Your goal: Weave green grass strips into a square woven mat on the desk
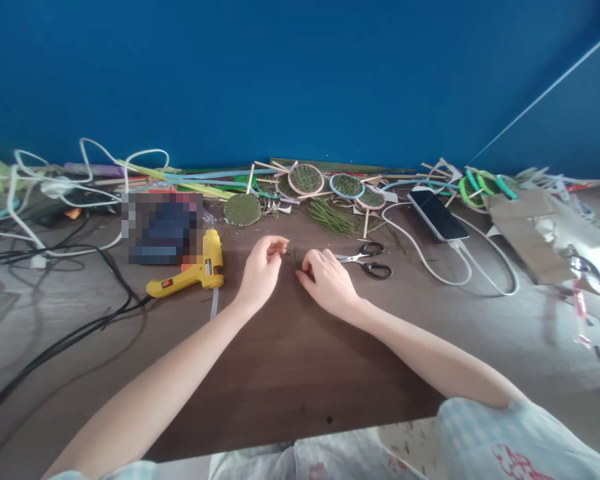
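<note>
My left hand [263, 270] rests on the dark wooden table [280, 373], fingers curled in a pinch, with what it pinches too small to make out. My right hand [327, 280] lies just to its right, fingers pressed down on thin green strips [297, 257] between the two hands. A yellow glue gun [193, 270] lies left of my left hand. Small scissors [367, 260] lie just right of my right hand.
Several round woven green discs [305, 179] and a bundle of green strips [330, 217] lie at the back by the blue wall. A phone [437, 215] on a white cable sits right. Tangled cables [55, 200] crowd the left; cardboard [527, 233] the right.
</note>
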Available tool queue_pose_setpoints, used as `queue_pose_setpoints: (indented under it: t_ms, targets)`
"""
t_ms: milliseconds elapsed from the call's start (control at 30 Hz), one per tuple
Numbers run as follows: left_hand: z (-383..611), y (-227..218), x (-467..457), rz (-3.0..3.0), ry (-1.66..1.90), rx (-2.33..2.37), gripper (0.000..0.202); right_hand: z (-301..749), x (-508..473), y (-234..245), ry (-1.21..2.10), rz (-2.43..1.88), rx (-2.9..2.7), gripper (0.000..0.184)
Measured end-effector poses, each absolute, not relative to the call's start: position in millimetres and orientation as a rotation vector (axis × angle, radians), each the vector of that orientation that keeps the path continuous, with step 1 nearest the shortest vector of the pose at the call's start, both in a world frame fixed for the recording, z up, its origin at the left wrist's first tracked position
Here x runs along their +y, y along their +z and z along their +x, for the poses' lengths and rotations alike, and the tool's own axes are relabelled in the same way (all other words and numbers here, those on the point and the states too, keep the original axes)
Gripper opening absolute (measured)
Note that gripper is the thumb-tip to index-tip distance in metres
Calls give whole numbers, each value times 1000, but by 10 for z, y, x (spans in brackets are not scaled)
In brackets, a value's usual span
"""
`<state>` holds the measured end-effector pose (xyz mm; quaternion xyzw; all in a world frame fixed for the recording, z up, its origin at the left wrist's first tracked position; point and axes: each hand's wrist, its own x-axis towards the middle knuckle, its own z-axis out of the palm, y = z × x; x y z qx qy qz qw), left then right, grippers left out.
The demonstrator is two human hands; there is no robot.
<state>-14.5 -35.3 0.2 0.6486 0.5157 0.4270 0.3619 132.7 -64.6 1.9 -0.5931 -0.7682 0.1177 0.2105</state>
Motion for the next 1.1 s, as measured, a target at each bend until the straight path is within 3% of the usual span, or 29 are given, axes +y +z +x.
queue_pose_setpoints:
  t_ms: [300,500,800,1100]
  targets:
    - [-200,-44,-370,2394,834,1377,17,1785,-427,38,146,-1679,-2068,10]
    - [-185,-19,-296,2525,698,1501,5,2016,-453,-49,151,-1690,-2084,10]
    - [-242,-4,-241,2423,643,1921,10,2347,-360,-10,167,-1723,-1970,8]
    - [-252,4,-273,2407,719,1980,16,2144,310,118,316,-1807,-1815,6]
